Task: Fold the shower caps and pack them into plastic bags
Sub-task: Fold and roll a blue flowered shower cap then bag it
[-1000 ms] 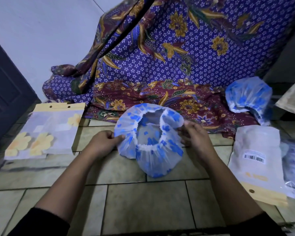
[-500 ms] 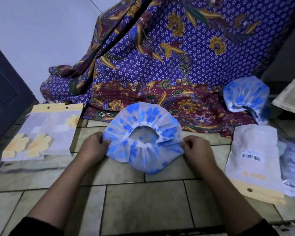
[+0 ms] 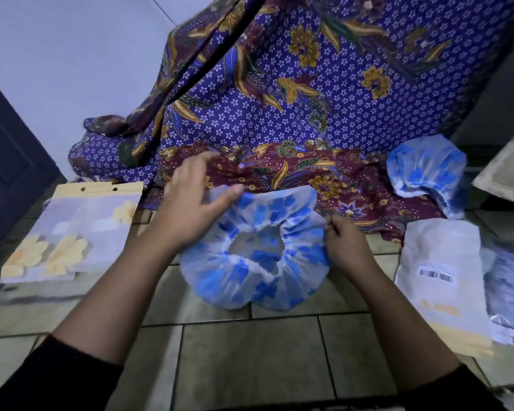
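On the head view we have the shower cap (image 3: 244, 281) flat on the tiled floor (image 3: 250, 366), opening up, our right hand (image 3: 343, 244) pinching its right rim, our left hand (image 3: 187, 203) spread loose at its far-left edge, probably best placed to fold it rightward.

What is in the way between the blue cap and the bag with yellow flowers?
Only the person's own left hand and its arm lie between the shower cap and the bag; nothing else shows on the floor there.
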